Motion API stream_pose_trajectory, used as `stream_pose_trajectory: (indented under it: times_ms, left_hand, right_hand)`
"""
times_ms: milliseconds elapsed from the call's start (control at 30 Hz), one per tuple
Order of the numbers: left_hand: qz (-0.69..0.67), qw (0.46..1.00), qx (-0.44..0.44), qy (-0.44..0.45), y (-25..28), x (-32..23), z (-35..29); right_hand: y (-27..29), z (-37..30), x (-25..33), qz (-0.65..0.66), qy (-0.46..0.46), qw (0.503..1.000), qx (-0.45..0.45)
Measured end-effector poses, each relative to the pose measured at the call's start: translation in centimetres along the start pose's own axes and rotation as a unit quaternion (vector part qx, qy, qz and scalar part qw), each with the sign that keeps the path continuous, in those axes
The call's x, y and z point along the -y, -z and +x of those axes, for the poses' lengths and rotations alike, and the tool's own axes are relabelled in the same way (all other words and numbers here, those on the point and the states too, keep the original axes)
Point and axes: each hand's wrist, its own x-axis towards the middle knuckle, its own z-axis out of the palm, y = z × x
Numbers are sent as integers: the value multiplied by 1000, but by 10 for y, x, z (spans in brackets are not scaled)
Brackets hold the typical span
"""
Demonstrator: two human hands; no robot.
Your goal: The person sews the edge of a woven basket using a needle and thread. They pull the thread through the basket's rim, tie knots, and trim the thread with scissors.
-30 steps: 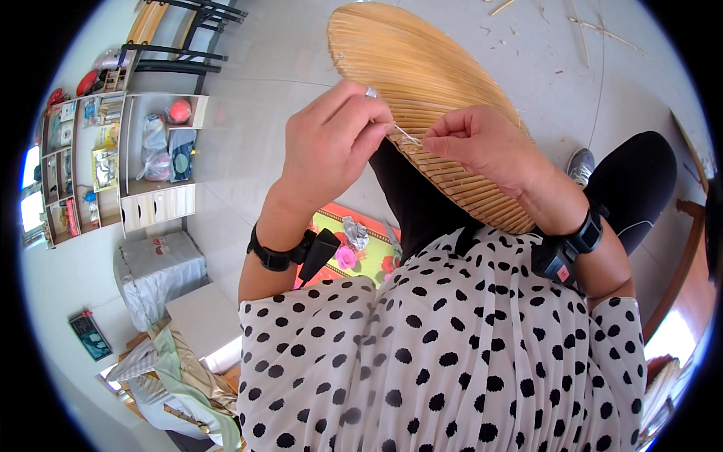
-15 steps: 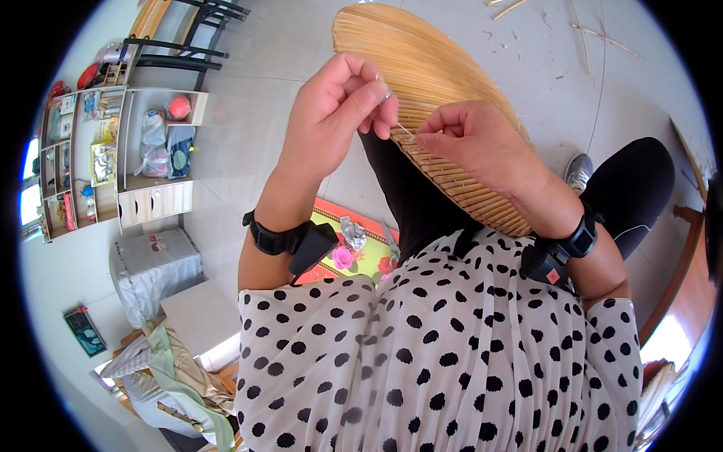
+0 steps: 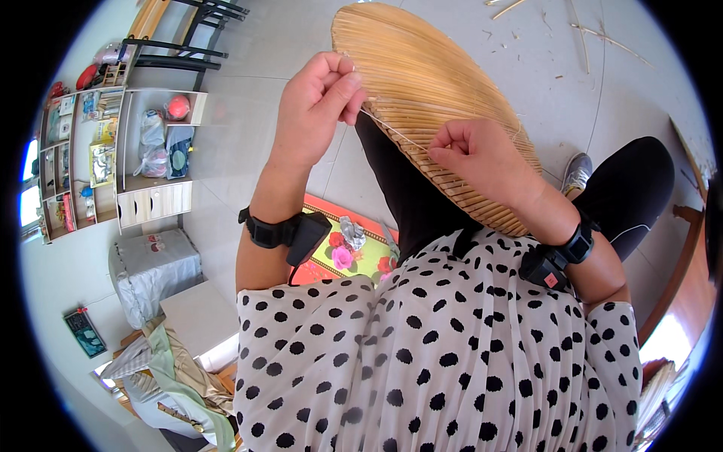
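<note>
Bare floor tiles [image 3: 256, 128] lie open outward of the pinching left hand [image 3: 312, 109]; the woven fan [image 3: 429, 98] blocks passage between both grips.

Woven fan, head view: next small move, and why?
Probably draw the left hand further away to pull the thread snug. The thread already runs taut from its pinched fingers to the right hand, which presses on the woven fan at the edge.

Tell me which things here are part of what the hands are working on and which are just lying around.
In use: round woven straw fan; thin pale strand stretched between left hand and right hand.

Lying about: white shelf unit, bright floral mat, loose straw bits on the floor, grey shoe.
</note>
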Motion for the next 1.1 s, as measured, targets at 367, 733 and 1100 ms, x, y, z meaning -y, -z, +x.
stream_pose_trajectory:
  times_ms: [367,733,1100]
  left_hand:
    - [-59,997,-43,30,6,14,-4]
    - [4,994,90,-60,-4,-37,-33]
    - [119,971,140,-152,-3,-55,-48]
  right_hand:
    - [-10,-7,-17,13,33,999,-17]
    - [2,-23,0,-235,212,918,-237]
    - [-12,7,9,-126,302,937,-121]
